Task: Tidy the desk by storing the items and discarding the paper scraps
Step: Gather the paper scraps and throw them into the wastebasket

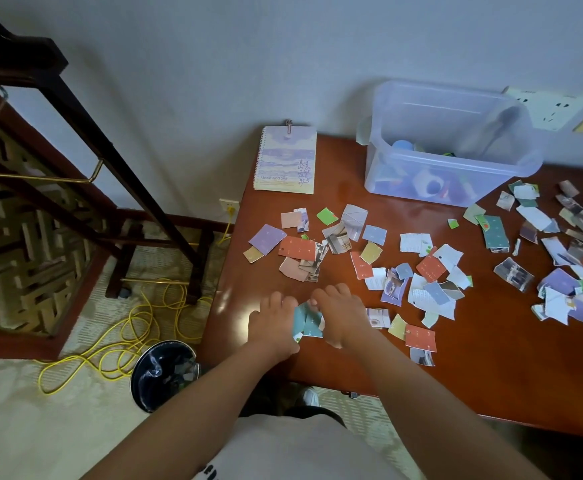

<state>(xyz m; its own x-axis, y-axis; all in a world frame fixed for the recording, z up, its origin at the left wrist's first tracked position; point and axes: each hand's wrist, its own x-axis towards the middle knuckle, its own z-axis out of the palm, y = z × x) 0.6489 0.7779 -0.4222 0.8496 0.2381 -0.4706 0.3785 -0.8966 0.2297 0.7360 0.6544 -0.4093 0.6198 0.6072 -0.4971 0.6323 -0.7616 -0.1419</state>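
Torn paper scraps (428,268) in many colours lie scattered over the brown wooden desk (456,375), from its left part to its right edge. Near the desk's front left corner, my left hand (272,323) and my right hand (338,313) lie side by side, fingers curled inward. Between them they grip a small bunch of teal scraps (306,320). A spiral notebook (286,161) lies at the back left corner. The clear plastic storage box (456,109) stands open at the back with several small items inside.
A black waste bin (165,372) with some scraps in it stands on the floor just left of the desk's front corner. A yellow cable (137,327) coils on the carpet beside it. A dark wooden rack (75,174) fills the left side.
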